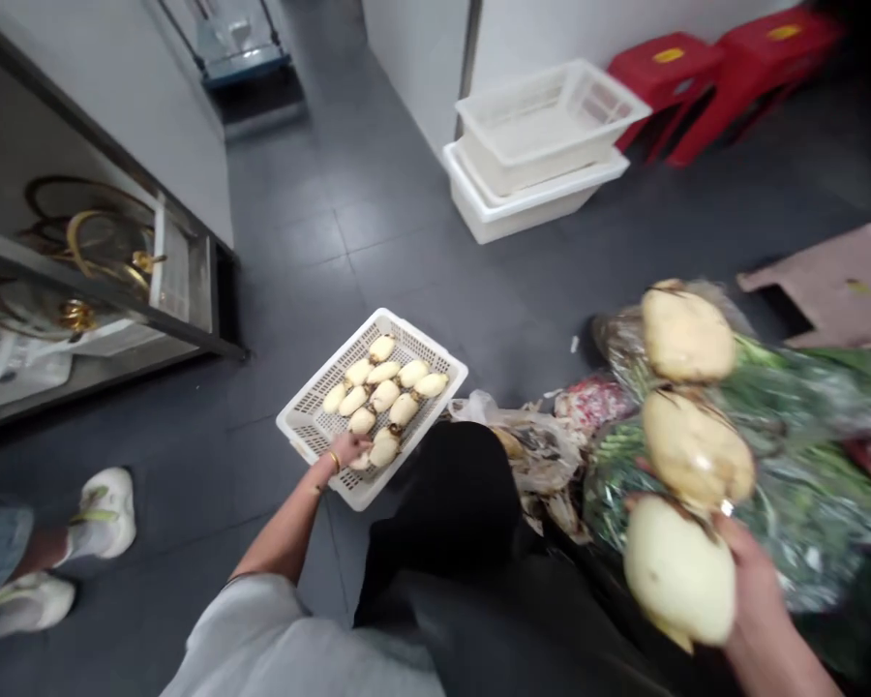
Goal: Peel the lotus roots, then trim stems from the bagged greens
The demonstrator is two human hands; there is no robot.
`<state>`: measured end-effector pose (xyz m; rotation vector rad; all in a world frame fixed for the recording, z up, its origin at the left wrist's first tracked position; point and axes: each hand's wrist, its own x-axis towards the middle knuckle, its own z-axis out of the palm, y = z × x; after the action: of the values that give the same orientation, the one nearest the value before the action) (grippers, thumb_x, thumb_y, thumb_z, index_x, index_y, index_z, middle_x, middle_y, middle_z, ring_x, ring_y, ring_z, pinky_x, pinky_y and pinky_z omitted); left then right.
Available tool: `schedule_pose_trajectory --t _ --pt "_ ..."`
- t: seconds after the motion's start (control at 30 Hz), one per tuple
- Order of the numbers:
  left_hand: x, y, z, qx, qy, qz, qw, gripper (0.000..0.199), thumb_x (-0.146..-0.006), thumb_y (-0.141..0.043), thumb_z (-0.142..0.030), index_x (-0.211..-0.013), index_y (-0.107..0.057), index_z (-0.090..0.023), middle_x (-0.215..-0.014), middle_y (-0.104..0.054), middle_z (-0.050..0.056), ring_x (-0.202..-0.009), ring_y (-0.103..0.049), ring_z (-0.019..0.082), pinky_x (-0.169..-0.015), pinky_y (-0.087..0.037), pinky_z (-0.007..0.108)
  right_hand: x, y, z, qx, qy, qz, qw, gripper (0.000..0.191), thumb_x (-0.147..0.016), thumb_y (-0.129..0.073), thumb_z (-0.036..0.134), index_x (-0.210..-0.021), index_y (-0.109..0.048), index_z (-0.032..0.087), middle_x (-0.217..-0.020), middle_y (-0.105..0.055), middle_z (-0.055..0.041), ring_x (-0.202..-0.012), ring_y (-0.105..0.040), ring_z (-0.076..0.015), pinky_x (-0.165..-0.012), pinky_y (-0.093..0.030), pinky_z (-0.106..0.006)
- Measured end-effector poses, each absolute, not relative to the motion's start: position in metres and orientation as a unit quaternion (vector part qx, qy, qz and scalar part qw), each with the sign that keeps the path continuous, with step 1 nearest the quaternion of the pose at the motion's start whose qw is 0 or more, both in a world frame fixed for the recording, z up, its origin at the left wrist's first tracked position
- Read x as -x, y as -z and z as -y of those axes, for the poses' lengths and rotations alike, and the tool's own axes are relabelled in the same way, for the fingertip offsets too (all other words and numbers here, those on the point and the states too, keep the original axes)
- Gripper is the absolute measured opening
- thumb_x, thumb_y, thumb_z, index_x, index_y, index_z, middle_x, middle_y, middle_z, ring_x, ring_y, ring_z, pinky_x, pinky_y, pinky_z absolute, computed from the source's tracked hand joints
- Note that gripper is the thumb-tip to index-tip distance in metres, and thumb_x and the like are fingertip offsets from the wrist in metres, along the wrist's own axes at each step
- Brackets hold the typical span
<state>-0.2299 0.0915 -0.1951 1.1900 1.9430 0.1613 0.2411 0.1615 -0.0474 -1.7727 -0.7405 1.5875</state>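
Observation:
My right hand (747,561) is closed around a long lotus root (697,445) made of three pale, fat segments joined end to end, with dark bands at the joints. It is held up close to me, at the right. At lower centre, my left hand (349,449), with a gold bracelet at the wrist, reaches into a white perforated basket (301,423). Its fingers are closed on a lotus root piece (361,461) at the near end, partly covered by the hand. Several other lotus root pieces (385,395) lie in the basket, side by side in rows.
Bagged leafy greens (827,484) and a crumpled plastic bag (544,445) lie at the right. Two stacked white crates (537,184) stand ahead, beside red stools (668,68). A metal rack (210,290) and another person's shoes (108,513) are at the left.

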Motion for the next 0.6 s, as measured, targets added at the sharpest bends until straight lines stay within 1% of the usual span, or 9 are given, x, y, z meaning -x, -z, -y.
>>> schedule_pose_trajectory --t 0.03,0.1,0.13,0.17,0.27,0.33,0.43,0.53,0.6 --pt "0.23 0.173 -0.114 -0.443 -0.176 -0.801 0.361 0.018 -0.077 -0.063 -0.035 -0.072 -0.066 -0.018 -0.068 -0.066 0.0 -0.083 -0.061 0.021 -0.088 -0.047 0.036 -0.239 0.05 -0.169 0.67 -0.608 0.274 0.328 0.051 -0.068 -0.055 0.053 -0.106 -0.068 0.021 -0.081 -0.074 -0.0173 -0.078 -0.071 -0.0386 -0.06 -0.057 -0.047" --pt "0.212 0.121 -0.162 -0.45 -0.294 -0.783 0.313 0.028 -0.083 -0.057 -0.042 -0.095 -0.069 -0.02 -0.091 -0.071 0.002 -0.097 -0.062 0.022 -0.095 -0.045 0.036 -0.235 0.05 -0.186 0.648 -0.61 0.281 0.359 0.045 -0.067 -0.057 0.048 -0.099 -0.067 0.019 -0.078 -0.073 -0.0175 -0.078 -0.07 -0.0368 -0.059 -0.055 -0.044" --pt "0.193 0.094 -0.184 -0.449 -0.391 -0.729 0.337 0.034 -0.081 -0.061 -0.043 -0.103 -0.069 -0.019 -0.098 -0.071 0.005 -0.099 -0.063 0.023 -0.094 -0.046 0.036 -0.233 0.048 -0.194 0.632 -0.603 0.295 0.386 0.041 -0.065 -0.059 0.046 -0.095 -0.066 0.019 -0.076 -0.072 -0.016 -0.075 -0.07 -0.0347 -0.058 -0.054 -0.042" --pt "0.167 0.068 -0.201 -0.45 -0.452 -0.663 0.392 0.039 -0.077 -0.067 -0.044 -0.106 -0.069 -0.019 -0.099 -0.072 0.007 -0.098 -0.064 0.024 -0.093 -0.048 0.037 -0.231 0.045 -0.2 0.614 -0.592 0.311 0.418 0.039 -0.062 -0.062 0.044 -0.091 -0.064 0.02 -0.073 -0.071 -0.0133 -0.069 -0.068 -0.0314 -0.056 -0.053 -0.039" --pt "0.059 0.009 -0.225 -0.474 -0.453 -0.491 0.573 0.046 -0.068 -0.078 -0.041 -0.107 -0.069 -0.017 -0.091 -0.073 0.009 -0.087 -0.068 0.022 -0.085 -0.051 0.035 -0.223 0.035 -0.206 0.561 -0.562 0.376 0.478 0.038 -0.056 -0.071 0.043 -0.084 -0.06 0.02 -0.062 -0.064 -0.0026 -0.046 -0.054 -0.0164 -0.044 -0.045 -0.029" --pt "-0.015 -0.006 -0.222 -0.435 -0.453 -0.414 0.659 0.049 -0.069 -0.078 -0.045 -0.107 -0.067 -0.015 -0.084 -0.072 0.008 -0.077 -0.069 0.02 -0.076 -0.052 0.032 -0.218 0.028 -0.201 0.543 -0.543 0.431 0.475 0.042 -0.055 -0.076 0.045 -0.085 -0.06 0.02 -0.058 -0.06 0.002 -0.04 -0.043 -0.0101 -0.039 -0.037 -0.024" --pt "-0.087 -0.004 -0.212 -0.325 -0.533 -0.345 0.701 0.055 -0.069 -0.075 -0.053 -0.104 -0.062 -0.012 -0.078 -0.071 0.008 -0.07 -0.068 0.019 -0.071 -0.052 0.031 -0.227 0.016 -0.183 0.528 -0.514 0.497 0.459 0.049 -0.062 -0.076 0.053 -0.095 -0.061 0.019 -0.049 -0.051 0.0072 -0.036 -0.035 -0.0078 -0.036 -0.029 -0.022" --pt "-0.103 0.002 -0.208 -0.243 -0.566 -0.333 0.714 0.056 -0.069 -0.072 -0.057 -0.1 -0.059 -0.012 -0.071 -0.068 0.008 -0.061 -0.066 0.019 -0.064 -0.052 0.031 -0.258 0.005 -0.15 0.518 -0.481 0.522 0.477 0.056 -0.079 -0.057 0.066 -0.11 -0.059 0.02 -0.052 -0.055 0.0059 -0.034 -0.032 -0.0082 -0.035 -0.026 -0.023" --pt "-0.098 0.005 -0.205 -0.221 -0.57 -0.347 0.711 0.052 -0.07 -0.07 -0.055 -0.097 -0.059 -0.012 -0.07 -0.068 0.007 -0.059 -0.065 0.018 -0.062 -0.052 0.03 -0.281 -0.001 -0.125 0.532 -0.456 0.544 0.461 0.055 -0.086 -0.044 0.067 -0.111 -0.057 0.02 -0.06 -0.06 0.0027 -0.036 -0.034 -0.0089 -0.038 -0.029 -0.025"
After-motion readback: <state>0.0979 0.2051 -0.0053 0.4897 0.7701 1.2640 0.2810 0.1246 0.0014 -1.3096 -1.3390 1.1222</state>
